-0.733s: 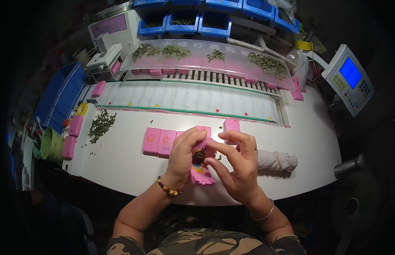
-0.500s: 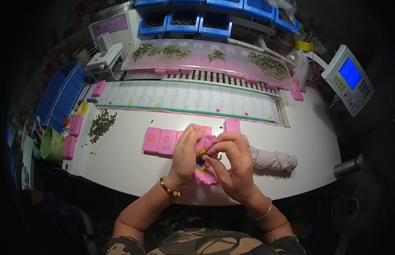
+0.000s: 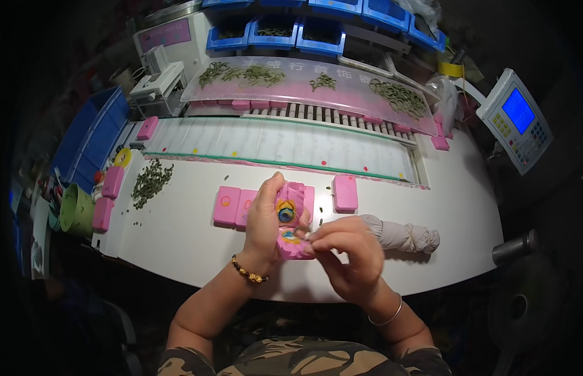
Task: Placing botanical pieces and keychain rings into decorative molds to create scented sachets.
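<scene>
I see the left hand (image 3: 264, 216) gripping an open pink hinged case (image 3: 291, 219) above the bench (image 3: 197, 250). Right hand (image 3: 344, 247) pinches at its lower half. Pink blocks (image 3: 235, 207) lie just left.

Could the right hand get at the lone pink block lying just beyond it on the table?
Probably yes: the pink block lies on bare white table just beyond the right hand, nothing between, though that hand is busy.

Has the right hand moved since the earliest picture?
Yes. The right hand has dropped toward the person's body and closed: earlier its fingers spread up near the lone pink block; now they pinch at the open pink case, below it.
</scene>
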Demonstrator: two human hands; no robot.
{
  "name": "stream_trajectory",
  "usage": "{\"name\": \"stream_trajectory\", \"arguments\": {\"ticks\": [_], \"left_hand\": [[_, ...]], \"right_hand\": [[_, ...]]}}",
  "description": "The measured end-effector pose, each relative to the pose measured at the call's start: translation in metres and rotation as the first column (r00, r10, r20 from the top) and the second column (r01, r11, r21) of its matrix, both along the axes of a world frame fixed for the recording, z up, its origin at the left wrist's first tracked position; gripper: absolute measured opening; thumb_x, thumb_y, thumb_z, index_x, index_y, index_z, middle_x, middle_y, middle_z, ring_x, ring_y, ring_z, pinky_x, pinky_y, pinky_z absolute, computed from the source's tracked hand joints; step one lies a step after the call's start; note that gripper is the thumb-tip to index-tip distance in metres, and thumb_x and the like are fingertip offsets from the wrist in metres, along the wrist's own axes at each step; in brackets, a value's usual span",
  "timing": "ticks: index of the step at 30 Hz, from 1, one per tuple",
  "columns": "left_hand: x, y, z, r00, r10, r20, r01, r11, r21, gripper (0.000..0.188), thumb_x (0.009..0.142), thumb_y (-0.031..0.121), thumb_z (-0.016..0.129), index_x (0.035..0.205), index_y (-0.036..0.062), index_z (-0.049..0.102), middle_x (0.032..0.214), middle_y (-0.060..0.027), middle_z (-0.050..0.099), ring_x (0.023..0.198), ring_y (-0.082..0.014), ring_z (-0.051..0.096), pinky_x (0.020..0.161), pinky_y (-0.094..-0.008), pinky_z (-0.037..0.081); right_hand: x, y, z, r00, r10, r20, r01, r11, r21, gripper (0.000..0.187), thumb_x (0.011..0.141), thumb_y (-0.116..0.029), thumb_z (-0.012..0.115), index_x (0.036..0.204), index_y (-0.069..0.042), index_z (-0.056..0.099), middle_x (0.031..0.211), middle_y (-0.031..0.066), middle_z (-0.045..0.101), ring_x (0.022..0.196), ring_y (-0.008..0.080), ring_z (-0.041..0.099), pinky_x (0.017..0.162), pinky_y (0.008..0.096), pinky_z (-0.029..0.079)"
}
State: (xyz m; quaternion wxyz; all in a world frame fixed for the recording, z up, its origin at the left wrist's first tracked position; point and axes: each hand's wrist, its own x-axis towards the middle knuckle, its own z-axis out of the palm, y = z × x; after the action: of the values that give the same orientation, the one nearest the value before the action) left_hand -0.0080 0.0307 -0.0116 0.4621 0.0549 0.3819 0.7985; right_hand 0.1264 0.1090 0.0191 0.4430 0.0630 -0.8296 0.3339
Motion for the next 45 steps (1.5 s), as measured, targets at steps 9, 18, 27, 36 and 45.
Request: {"name": "stream_trajectory", "arguments": {"ticks": [9,18,27,36,45], "left_hand": [[0.007,-0.025,0.005,0.887,-0.406,-0.222,0.421,0.907,0.023,0.024,0.097,0.025,0.06,0.102,0.0012,0.06,0.085,-0.002,0.062,0.074,-0.0075,0.06,0.063,-0.0228,0.051],[0.016,-0.023,0.0,0.835,-0.227,-0.502,0.252,0.967,-0.018,0.009,0.092,0.004,0.063,0.1,-0.0004,0.061,0.09,-0.004,0.063,0.081,-0.0087,0.064,0.075,-0.0236,0.053],[0.004,-0.022,-0.006,0.165,0.105,-0.981,-0.109,0.99,0.087,0.016,0.08,-0.004,0.068,0.095,0.001,0.067,0.082,-0.0082,0.064,0.072,-0.0153,0.065,0.06,-0.0258,0.053],[0.009,-0.013,0.004,0.009,0.047,-0.999,-0.098,0.994,0.046,0.016,0.08,0.004,0.07,0.096,0.0032,0.067,0.081,-0.0089,0.065,0.067,-0.0174,0.066,0.06,-0.0288,0.053],[-0.007,0.007,0.022,0.715,-0.141,-0.685,0.136,0.989,-0.061,0.011,0.092,0.006,0.064,0.1,-0.0006,0.062,0.08,-0.0027,0.063,0.069,-0.0061,0.059,0.065,-0.0221,0.051]], "right_hand": [[0.015,0.032,-0.02,0.962,-0.184,-0.201,0.261,0.833,0.488,0.032,0.063,-0.008,0.072,0.095,-0.007,0.074,0.093,0.0002,0.065,0.077,0.0162,0.057,0.062,0.0269,0.047],[0.01,0.021,-0.038,0.938,0.336,0.081,-0.09,0.465,-0.881,0.011,0.083,0.001,0.073,0.089,-0.002,0.064,0.084,0.0004,0.062,0.073,0.006,0.051,0.063,0.0212,0.042],[0.013,0.031,-0.034,0.93,0.114,0.349,0.188,0.669,-0.719,0.028,0.08,-0.003,0.074,0.106,-0.002,0.065,0.099,0.0026,0.062,0.082,0.0072,0.056,0.065,0.0213,0.047],[0.013,0.035,-0.019,0.963,0.03,0.268,0.079,0.919,-0.387,0.02,0.083,0.0,0.07,0.102,-0.004,0.066,0.093,0.0047,0.064,0.08,0.011,0.06,0.06,0.0229,0.045],[-0.001,0.15,0.004,0.82,0.107,0.563,0.274,0.79,-0.549,0.017,0.084,-0.004,0.071,0.098,0.002,0.063,0.084,0.0077,0.068,0.074,0.0119,0.066,0.061,0.0248,0.052]]}}
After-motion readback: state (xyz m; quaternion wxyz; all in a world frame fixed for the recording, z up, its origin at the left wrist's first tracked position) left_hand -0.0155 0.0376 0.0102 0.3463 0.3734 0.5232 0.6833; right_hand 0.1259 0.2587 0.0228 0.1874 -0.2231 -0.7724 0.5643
